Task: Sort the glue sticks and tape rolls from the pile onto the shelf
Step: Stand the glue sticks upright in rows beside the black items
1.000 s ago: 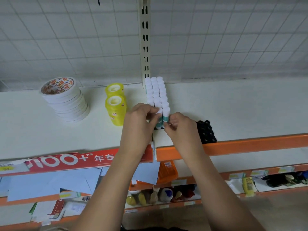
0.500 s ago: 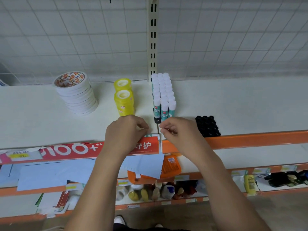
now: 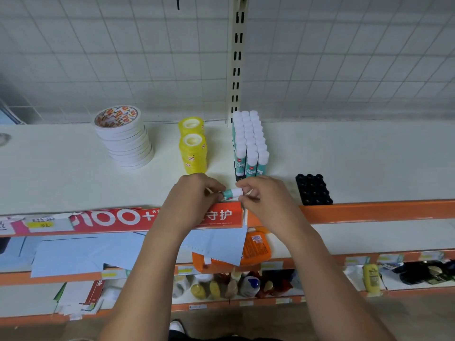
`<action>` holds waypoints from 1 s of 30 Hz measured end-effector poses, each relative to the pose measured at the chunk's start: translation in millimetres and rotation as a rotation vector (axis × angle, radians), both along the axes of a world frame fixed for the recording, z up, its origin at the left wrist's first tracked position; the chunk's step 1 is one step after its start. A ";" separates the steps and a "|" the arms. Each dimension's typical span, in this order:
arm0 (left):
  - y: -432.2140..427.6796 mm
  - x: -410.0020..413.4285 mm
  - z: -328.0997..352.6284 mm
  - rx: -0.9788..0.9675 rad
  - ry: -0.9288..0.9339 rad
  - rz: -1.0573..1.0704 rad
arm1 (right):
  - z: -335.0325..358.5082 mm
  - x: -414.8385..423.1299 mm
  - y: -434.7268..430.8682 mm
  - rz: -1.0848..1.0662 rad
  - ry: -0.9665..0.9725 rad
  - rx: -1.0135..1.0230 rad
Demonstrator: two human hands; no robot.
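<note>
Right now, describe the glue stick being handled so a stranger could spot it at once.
On the white top shelf, find the block of upright glue sticks. Just in front, the left hand and right hand pinch one glue stick; it alone lies sideways.

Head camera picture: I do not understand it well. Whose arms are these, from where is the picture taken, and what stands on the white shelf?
There is no machine here. The picture comes from a camera worn on a person's head, looking forward and down, so the two arms are that person's own. The left hand and the right hand hold one glue stick sideways between them, each pinching one end, near the front edge of the white shelf. On the shelf stand a stack of white tape rolls, yellow tape rolls, a neat block of upright glue sticks and a black tray.
</note>
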State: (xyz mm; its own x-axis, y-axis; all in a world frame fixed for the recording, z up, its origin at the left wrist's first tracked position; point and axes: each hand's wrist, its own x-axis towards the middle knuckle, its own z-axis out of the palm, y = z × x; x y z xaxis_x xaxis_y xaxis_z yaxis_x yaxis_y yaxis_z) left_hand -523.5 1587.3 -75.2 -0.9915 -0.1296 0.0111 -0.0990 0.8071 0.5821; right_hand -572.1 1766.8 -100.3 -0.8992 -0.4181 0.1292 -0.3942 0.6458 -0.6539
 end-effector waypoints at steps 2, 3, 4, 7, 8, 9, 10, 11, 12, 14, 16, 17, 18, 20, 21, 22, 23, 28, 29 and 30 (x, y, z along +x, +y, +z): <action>1.0 -1.5 -0.2 0.004 0.006 -0.018 | -2.1 -1.1 -0.7 -0.034 0.004 -0.011; 1.1 -2.2 -0.3 0.002 0.006 -0.020 | -2.4 -1.6 -0.4 -0.050 0.010 -0.019; 1.2 -2.8 -0.6 0.003 0.006 -0.020 | -2.1 -2.0 -0.1 -0.063 0.018 -0.026; 4.7 -5.0 -0.7 -0.032 0.031 -0.042 | 0.0 -2.3 -0.2 -0.076 0.017 -0.067; 7.4 -6.0 -0.5 -0.066 0.044 -0.057 | 0.5 -2.0 -0.8 -0.072 0.009 -0.086; 9.9 -7.4 -0.4 -0.100 0.057 -0.071 | 0.8 -1.5 -1.9 -0.066 0.004 -0.097; 12.2 -9.0 -0.2 -0.127 0.068 -0.084 | 1.1 -0.8 -2.7 -0.061 0.005 -0.102; 13.7 -10.6 -0.2 -0.143 0.076 -0.097 | 1.4 -0.3 -2.8 -0.059 0.011 -0.105; 14.5 -12.0 -0.1 -0.149 0.088 -0.109 | 2.1 -0.4 -2.2 -0.064 0.017 -0.112; 13.8 -14.3 0.3 -0.134 0.126 -0.117 | 4.2 -1.9 1.7 -0.096 0.016 -0.136; 13.1 -16.5 0.5 -0.066 0.182 -0.112 | 5.8 -4.7 7.3 -0.137 0.004 -0.150; 13.9 -17.5 1.0 -0.016 0.211 -0.113 | 6.2 -6.2 9.8 -0.161 0.011 -0.150; 15.8 -18.5 2.0 0.036 0.239 -0.115 | 6.5 -7.7 11.9 -0.188 0.023 -0.153; 20.7 -21.1 4.0 0.129 0.292 -0.113 | 7.1 -10.6 14.1 -0.242 0.046 -0.168; 23.2 -22.7 4.8 0.168 0.311 -0.105 | 7.4 -11.8 14.4 -0.264 0.054 -0.170; 25.5 -24.2 5.4 0.205 0.322 -0.096 | 7.8 -13.0 14.3 -0.284 0.060 -0.167; 27.5 -26.0 5.8 0.239 0.327 -0.088 | 8.0 -14.1 14.0 -0.300 0.066 -0.160; 34.7 -33.6 5.8 0.354 0.386 0.000 | 10.1 -19.4 10.2 -0.329 0.071 -0.159; 36.3 -34.6 5.2 0.379 0.396 0.017 | 10.3 -20.7 9.4 -0.327 0.067 -0.154; 37.8 -35.1 4.2 0.397 0.404 0.030 | 10.1 -22.0 8.9 -0.323 0.066 -0.143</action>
